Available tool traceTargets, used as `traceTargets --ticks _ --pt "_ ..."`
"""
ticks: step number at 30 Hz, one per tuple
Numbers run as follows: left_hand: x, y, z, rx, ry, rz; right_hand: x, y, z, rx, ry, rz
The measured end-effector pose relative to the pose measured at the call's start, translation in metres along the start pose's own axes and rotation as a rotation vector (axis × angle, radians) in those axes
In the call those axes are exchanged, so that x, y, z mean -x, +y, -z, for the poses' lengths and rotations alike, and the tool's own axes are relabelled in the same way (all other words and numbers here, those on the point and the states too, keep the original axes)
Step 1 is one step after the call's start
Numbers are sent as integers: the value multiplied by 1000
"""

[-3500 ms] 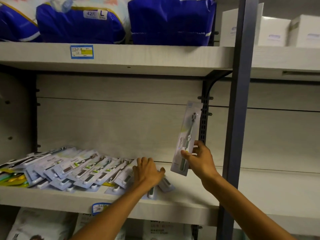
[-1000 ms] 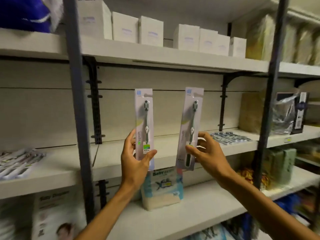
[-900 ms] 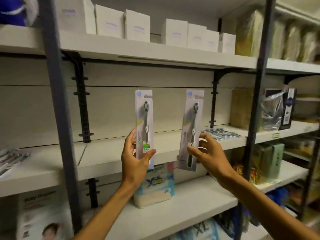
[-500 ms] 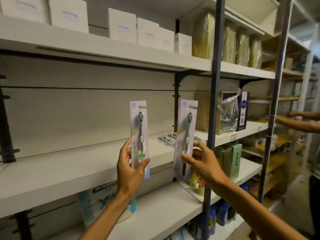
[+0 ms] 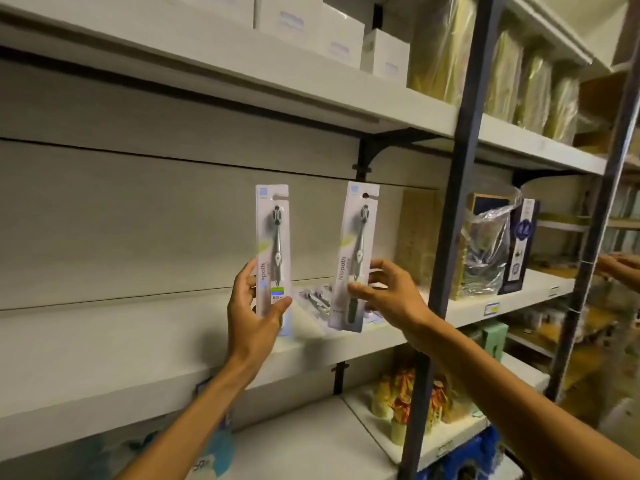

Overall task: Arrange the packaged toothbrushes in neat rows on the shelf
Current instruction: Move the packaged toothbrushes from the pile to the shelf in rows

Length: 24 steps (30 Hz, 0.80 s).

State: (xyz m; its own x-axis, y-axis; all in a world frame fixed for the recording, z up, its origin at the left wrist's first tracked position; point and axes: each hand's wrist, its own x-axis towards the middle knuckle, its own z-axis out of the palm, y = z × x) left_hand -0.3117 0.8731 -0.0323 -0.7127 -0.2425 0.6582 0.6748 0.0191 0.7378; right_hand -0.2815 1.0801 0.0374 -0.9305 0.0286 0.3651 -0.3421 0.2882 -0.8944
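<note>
White shelving [image 5: 242, 60], dark uprights [image 5: 446, 216]

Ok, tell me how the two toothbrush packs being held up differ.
The left pack stands upright; the right pack tilts, top to the right. The left pack carries a green-and-blue sticker low down; none shows on the right pack. Both are pale cards holding a grey brush, head up, one in each hand.

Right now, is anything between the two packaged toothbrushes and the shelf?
Nothing visible blocks them. The left hand and right hand hold the grey carded toothbrushes above the pale wooden shelf; loose packs lie behind.
</note>
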Motion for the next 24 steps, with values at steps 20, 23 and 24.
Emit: traceTargets --ticks 20,23,24 --pt "-23 -42 -24 -41 133 150 -139 79 -50 369 -495 -201" --pt "-23 -43 -25 -48 132 177 -141 87 -48 469 -526 -136" --pt "-23 -43 -25 -48 132 184 -141 89 -48 514 -543 -114"
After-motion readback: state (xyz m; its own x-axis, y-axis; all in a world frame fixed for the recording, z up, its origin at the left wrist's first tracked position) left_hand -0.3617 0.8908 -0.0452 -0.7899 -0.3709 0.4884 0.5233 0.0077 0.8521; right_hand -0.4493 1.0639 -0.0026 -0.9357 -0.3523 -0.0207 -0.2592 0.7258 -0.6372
